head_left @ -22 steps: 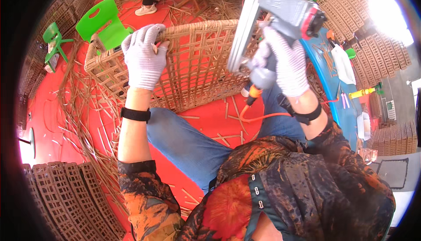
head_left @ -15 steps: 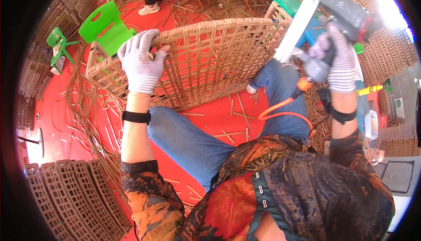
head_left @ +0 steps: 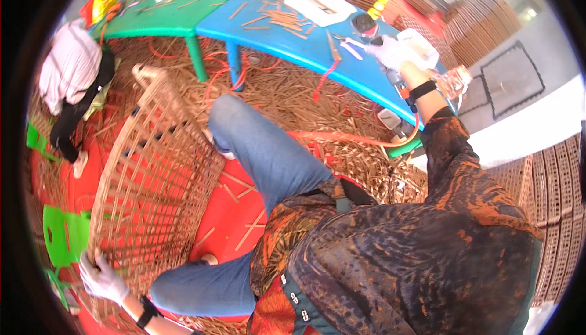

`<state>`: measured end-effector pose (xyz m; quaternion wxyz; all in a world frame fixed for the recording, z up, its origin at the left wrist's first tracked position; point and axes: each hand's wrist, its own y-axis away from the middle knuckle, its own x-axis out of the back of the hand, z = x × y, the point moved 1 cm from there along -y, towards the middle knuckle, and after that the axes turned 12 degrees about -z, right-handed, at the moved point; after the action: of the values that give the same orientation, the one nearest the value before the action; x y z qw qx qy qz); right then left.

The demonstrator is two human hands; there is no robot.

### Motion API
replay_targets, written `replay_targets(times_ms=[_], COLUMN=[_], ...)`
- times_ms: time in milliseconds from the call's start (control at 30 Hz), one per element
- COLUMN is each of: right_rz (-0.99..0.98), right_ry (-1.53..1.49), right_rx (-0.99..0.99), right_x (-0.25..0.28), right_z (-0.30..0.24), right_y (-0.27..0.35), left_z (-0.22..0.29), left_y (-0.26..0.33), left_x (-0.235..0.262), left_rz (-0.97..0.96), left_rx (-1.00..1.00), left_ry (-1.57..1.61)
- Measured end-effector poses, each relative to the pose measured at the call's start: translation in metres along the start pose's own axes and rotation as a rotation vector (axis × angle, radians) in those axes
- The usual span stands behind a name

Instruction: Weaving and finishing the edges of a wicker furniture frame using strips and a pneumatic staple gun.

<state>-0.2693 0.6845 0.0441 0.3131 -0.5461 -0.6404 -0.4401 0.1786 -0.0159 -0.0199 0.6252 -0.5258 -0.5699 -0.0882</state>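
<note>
My gloved left hand (head_left: pixel 105 279) is closed round the near rim of a woven brown basket (head_left: pixel 162 170). The basket stands tilted on its side, left of my legs. Over the right end of the blue table, my gloved right hand (head_left: pixel 390 53) is closed on an air staple gun. The gun's black head (head_left: pixel 364 25) shows beyond the fingers, and its orange hose (head_left: pixel 390 143) runs down from the grip. My hand hides most of the tool's body. On the tabletop beside it lie a red-handled cutting tool (head_left: pixel 333 48) and pliers with pale handles (head_left: pixel 350 46).
Cane strips (head_left: pixel 284 21) and a white tray (head_left: pixel 318 4) lie on the blue table (head_left: pixel 268 36). A green table (head_left: pixel 177 13) adjoins it. Another person (head_left: pixel 73 69) sits far left, near a green chair (head_left: pixel 61 237). Cane scraps (head_left: pixel 293 103) cover the floor; stacked woven panels (head_left: pixel 552 213) stand right.
My view has swung right toward the tables. My right hand has carried the staple gun from above the basket to the blue table. My left hand still grips the basket's rim.
</note>
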Motion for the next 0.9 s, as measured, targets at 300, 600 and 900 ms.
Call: replay_targets(times_ms=[300, 600, 900], right_rz=[0.204, -0.036, -0.369], right_ry=[0.567, 0.501, -0.568], right_rx=[-0.401, -0.115, 0.493], right_x=[-0.03, -0.093, -0.116], right_z=[0.112, 0.029, -0.055], right_y=[-0.032, -0.182, -0.184], left_z=[-0.035, 0.003, 0.008], left_y=[0.006, 0.016, 0.027], left_x=[-0.027, 0.009, 0.064], left_rz=[-0.046, -0.059, -0.228], left_rx=[0.029, 0.061, -0.008], left_ry=[-0.146, 0.205, 0.394])
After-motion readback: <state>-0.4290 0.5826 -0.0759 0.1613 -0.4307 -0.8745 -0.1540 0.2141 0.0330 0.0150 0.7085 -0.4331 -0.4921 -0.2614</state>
